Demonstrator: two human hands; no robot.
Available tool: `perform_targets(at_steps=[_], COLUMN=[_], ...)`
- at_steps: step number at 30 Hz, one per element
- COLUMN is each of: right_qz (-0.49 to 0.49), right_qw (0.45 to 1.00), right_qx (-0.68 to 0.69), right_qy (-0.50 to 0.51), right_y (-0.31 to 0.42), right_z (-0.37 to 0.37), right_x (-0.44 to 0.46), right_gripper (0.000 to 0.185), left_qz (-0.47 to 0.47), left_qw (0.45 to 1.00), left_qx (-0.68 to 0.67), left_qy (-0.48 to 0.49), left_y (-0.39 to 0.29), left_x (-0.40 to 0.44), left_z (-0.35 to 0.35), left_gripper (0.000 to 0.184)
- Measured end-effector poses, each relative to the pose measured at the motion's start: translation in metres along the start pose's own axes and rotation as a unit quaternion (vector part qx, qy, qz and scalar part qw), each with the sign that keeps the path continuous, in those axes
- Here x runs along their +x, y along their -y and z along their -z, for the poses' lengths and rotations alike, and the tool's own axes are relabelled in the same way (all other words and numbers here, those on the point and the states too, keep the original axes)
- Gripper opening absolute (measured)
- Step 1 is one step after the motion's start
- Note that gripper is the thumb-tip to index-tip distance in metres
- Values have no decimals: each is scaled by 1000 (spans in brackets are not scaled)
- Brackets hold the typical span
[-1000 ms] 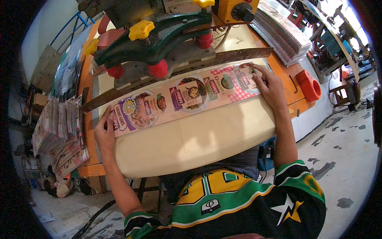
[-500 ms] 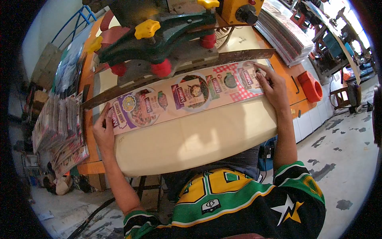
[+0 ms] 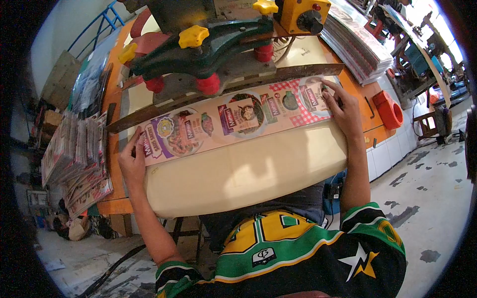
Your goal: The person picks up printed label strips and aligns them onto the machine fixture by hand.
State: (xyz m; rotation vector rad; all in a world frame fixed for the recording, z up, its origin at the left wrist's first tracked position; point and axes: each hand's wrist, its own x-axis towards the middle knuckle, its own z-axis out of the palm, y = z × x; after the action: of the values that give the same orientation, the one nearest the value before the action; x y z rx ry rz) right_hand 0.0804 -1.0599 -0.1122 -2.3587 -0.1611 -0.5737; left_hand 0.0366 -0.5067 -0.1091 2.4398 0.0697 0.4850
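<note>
A long pink printed plastic sheet (image 3: 211, 130), with food pictures and a red checked pattern, lies flat under the edge of a long metal bar (image 3: 308, 71). My left hand (image 3: 133, 161) pinches its left end between thumb and fingers. At the other end, my right hand (image 3: 345, 107) has its thumb and bent fingers on the sheet's right edge. Beneath the sheet is a cream padded surface (image 3: 243, 184) that curves toward my lap. Over the bar stands a dark green press head (image 3: 218, 45) with yellow knobs and red cylinders.
Stacks of printed sheets stand at left (image 3: 74, 151) and at right (image 3: 355, 42). A red tape dispenser-like object (image 3: 387, 110) and a black hex key (image 3: 369, 107) lie on the orange table's right side. A yellow control box with a black dial (image 3: 309, 21) sits above.
The view has shifted slightly. Both hands keep their places at the two ends of the sheet, and the sheet stays against the bar.
</note>
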Motion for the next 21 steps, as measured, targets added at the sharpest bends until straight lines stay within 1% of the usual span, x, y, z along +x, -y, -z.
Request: perform_targets(at_steps=[3, 8, 10, 15, 17, 18, 19, 20, 21], right_qz=[8, -8, -14, -34, -73, -73, -95, -119, -119], right_qw=[1000, 1000, 1000, 999, 995, 995, 992, 987, 987], right_qx=[-1, 13, 11, 17, 52, 52, 69, 86, 86], right_qy=[-3, 6, 14, 28, 52, 52, 55, 58, 58], right_y=[2, 5, 5, 11, 14, 15, 16, 17, 13], right_z=[1, 3, 5, 7, 9, 11, 12, 12, 9], right_x=[0, -1, 1, 1, 1, 1, 2, 3, 4], right_gripper=[34, 35, 34, 36, 44, 44, 48, 52, 52], left_qz=[-4, -5, -8, -7, 0, -9, -18, -18, -18], left_qw=[1000, 1000, 1000, 1000, 1000, 1000, 999, 999, 999], left_qx=[1, 4, 14, 12, 23, 26, 28, 29, 51], left_qy=[0, -5, 27, 23, 14, -6, -25, -23, -3], left_y=[-1, 1, 1, 10, 10, 9, 8, 7, 6], left_x=[0, -1, 2, 5, 4, 3, 3, 4, 5], left_z=[1, 1, 3, 0, -1, -2, -2, -1, 3], left_gripper=[35, 35, 37, 43, 45, 47, 50, 50, 52])
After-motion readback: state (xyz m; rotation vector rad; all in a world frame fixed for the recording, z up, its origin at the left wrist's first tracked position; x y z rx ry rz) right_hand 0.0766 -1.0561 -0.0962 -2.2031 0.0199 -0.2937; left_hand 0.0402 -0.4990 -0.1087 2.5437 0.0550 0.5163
